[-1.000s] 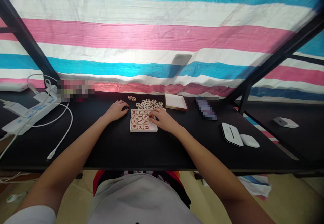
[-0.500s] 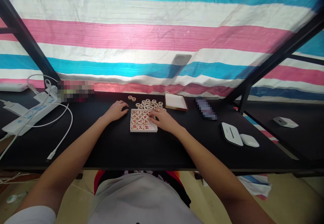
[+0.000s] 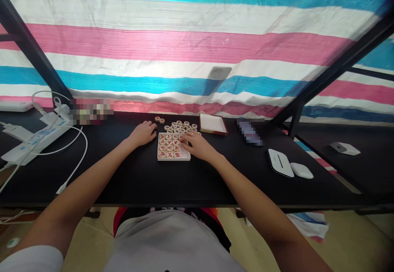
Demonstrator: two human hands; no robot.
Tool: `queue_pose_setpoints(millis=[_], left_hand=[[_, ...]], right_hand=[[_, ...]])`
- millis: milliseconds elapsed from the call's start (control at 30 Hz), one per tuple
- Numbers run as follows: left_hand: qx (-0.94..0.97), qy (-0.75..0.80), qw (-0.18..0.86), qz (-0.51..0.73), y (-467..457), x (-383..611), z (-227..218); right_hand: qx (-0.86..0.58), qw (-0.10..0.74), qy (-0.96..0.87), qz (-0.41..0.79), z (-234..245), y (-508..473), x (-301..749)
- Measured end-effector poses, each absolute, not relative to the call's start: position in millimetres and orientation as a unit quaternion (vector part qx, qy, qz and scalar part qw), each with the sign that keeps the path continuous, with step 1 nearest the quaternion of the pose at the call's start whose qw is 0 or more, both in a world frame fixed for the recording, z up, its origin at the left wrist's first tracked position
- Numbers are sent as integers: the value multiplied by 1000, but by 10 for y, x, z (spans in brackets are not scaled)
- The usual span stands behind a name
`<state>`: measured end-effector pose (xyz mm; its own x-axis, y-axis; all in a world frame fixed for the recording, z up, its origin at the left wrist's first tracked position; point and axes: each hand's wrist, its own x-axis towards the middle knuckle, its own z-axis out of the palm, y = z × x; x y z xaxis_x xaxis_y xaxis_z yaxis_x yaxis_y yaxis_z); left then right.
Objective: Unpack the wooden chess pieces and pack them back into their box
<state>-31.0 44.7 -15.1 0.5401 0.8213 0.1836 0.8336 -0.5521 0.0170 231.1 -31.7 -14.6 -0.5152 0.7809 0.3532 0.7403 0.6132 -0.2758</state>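
A shallow white box (image 3: pixel 186 157) on the black table holds rows of round Chinese chess pieces (image 3: pixel 169 142) with red characters. Over its right column, my right hand (image 3: pixel 197 144) has its thumb and fingers around one red-marked Chinese chess piece, which they partly cover. To the left of the box, my left hand (image 3: pixel 143 133) lies palm down on the table, fingers stretched out and holding nothing. Just behind the box sits a cluster of loose pieces with dark characters (image 3: pixel 180 126). Two red-marked pieces (image 3: pixel 159 120) lie apart behind my left hand.
A box lid (image 3: pixel 213 123) lies right of the loose pieces, with a blurred phone-like object (image 3: pixel 250 132) beyond it. Two white devices (image 3: pixel 280 163) rest farther right. A power strip (image 3: pixel 38 140) and white cables (image 3: pixel 84 145) occupy the left side. Striped sheeting hangs behind the table.
My left hand's fingers have straightened and lowered a little toward the table. The right hand stays at the same piece in the box. The whole view has shifted slightly.
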Motion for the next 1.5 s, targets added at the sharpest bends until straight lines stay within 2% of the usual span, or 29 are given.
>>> queue_pose_setpoints(millis=[167, 467, 700, 800, 900, 967, 1133, 1500], left_hand=[[-850, -519, 14, -93, 714, -226, -90], [-855, -510, -5, -88, 998, -203, -85], [-852, -514, -20, -96, 641, -362, 2], [-840, -510, -40, -182, 303, -237, 101], [-859, -428, -111, -259, -66, 53, 187], [-891, -346, -147, -255, -234, 246, 187], [-919, -268, -140, -251, -290, 450, 14], [-927, -298, -97, -206, -183, 484, -114]], right_hand=[[-435, 223, -871, 43, -144, -306, 2317], [-431, 230, -871, 44, -154, -299, 2320], [-434, 235, -868, 52, -198, -264, 2349], [-434, 235, -868, 52, -187, -269, 2351], [-443, 232, -864, 55, -147, -291, 2337], [-447, 230, -863, 62, -118, -306, 2327], [-453, 237, -856, 77, -103, -309, 2328], [-455, 248, -852, 78, -138, -274, 2338]])
